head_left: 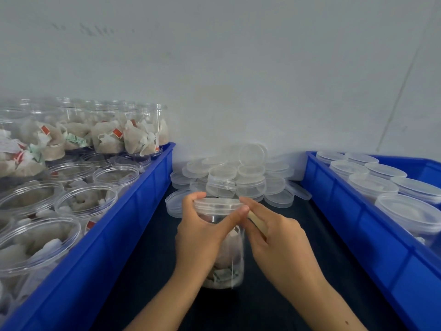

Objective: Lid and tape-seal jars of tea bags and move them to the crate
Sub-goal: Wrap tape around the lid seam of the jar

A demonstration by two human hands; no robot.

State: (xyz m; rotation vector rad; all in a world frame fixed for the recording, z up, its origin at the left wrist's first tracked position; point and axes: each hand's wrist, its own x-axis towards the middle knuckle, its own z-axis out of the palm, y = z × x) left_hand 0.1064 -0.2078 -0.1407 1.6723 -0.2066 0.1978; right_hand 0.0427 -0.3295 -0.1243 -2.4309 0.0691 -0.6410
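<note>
A clear plastic jar [226, 261] with tea bags in it stands on the dark table between two blue crates. A translucent lid [218, 203] sits on its mouth. My left hand [200, 232] grips the jar's upper part, thumb stretched across the front just below the lid. My right hand [276, 237] is against the jar's right side and holds a roll of tape [256, 220], of which only a yellowish edge shows. Its index finger touches the lid's rim. The tape strip itself cannot be made out.
The left blue crate [133, 211] holds several open jars of tea bags, some stacked. In the right blue crate [338, 201] stand several lidded jars. A heap of loose lids [238, 177] lies behind the jar against the white wall.
</note>
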